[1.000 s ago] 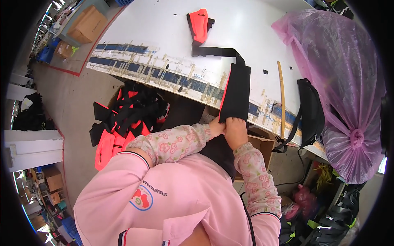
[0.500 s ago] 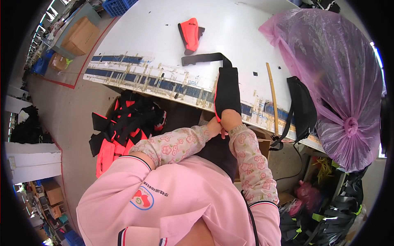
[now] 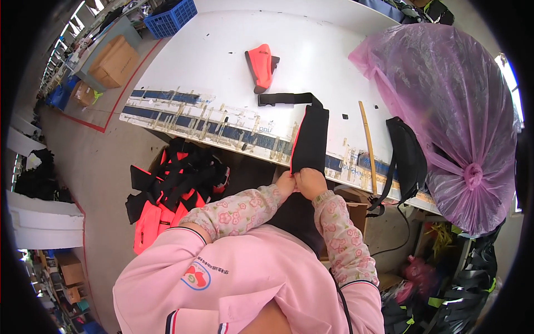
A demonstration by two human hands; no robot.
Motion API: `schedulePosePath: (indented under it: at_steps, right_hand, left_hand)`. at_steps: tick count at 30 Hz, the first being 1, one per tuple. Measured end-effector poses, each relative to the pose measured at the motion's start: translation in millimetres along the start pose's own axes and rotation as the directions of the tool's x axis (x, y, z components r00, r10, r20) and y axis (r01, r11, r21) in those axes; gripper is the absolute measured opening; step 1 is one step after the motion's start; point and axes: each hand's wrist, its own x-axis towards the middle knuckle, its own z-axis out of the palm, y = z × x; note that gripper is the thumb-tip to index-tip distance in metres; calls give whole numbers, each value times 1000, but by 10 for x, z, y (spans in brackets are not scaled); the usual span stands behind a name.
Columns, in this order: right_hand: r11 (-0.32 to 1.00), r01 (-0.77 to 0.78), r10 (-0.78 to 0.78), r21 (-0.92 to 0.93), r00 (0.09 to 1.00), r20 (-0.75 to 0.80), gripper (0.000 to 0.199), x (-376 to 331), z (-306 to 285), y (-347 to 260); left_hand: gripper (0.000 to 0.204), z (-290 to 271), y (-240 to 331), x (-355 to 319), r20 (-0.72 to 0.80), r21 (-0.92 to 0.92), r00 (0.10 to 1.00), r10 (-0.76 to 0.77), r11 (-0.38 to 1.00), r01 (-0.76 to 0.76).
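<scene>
My left hand [image 3: 287, 182] and right hand [image 3: 310, 181] side by side, both pinching near edge of black panel [image 3: 311, 139] hanging over table [image 3: 183, 55] edge, strap at 11 o'clock. Best: keep pinch even, pull straight, edge flat. Orange piece [image 3: 260, 65] at 11, well apart.

A big white worktop [image 3: 183, 61] fills the top of the view. An orange folded piece [image 3: 260, 65] lies on it, far from the edge. A thin wooden stick [image 3: 368, 146] lies near a black bag [image 3: 408, 156] that hangs over the edge. A huge pink plastic sack [image 3: 450, 111], tied shut, sits at the right. A heap of orange and black pieces [image 3: 169, 189] lies on the floor. A blue basket [image 3: 169, 16] stands far off.
</scene>
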Motion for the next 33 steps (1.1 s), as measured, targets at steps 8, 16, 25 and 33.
schedulePosePath:
  at_steps: [8, 16, 25, 33]
  right_hand:
    - [564, -110, 22, 818, 993, 118, 22, -210, -772, -29]
    - [945, 318, -327, -75, 917, -229, 55, -83, -443, -1]
    - [934, 350, -324, 75, 915, -239, 46, -104, -176, 141]
    - [908, 340, -302, 245, 936, -178, 36, -158, -284, 113]
  left_hand:
    - [21, 265, 283, -200, -68, -3, 996, -60, 998, 60]
    - [21, 240, 151, -137, -108, -70, 994, -18, 997, 11]
    - [16, 56, 77, -63, -66, -230, 986, -156, 963, 137]
    - [44, -115, 897, -345, 259, -102, 874, -412, 888, 448]
